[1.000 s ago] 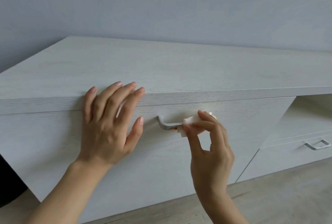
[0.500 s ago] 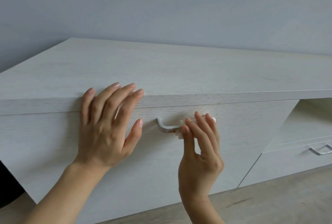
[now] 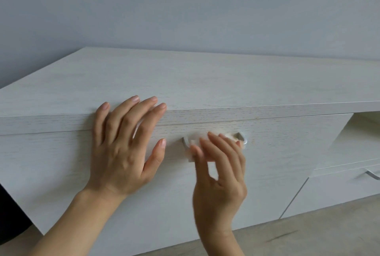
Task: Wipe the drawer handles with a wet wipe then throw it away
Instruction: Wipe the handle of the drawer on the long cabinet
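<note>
The wipe (image 3: 192,150) is pinched against the handle (image 3: 239,137) by the right hand (image 3: 220,175), thumb below and fingers curled over the bar, though the grip is blurred and just how firmly the cloth is held cannot be told. Only the two curved ends of the handle are seen; the middle is covered. The left hand (image 3: 123,153) is laid flat on the drawer (image 3: 277,153), fingers spread, fingertips reaching up over the edge of the top (image 3: 205,83). Risks are judged from here: the wipe is folded small, so it may be dragged out of the pinch and dropped to the floor (image 3: 308,239) if the stroke is hurried. The underside and the ends of the bar may be missed, since only the front seems covered. The drawer may be tugged open if the bracing palm is lifted. A second handle (image 3: 372,174) is seen low at the right, apparently untouched, and could be forgotten before the wipe is binned.
</note>
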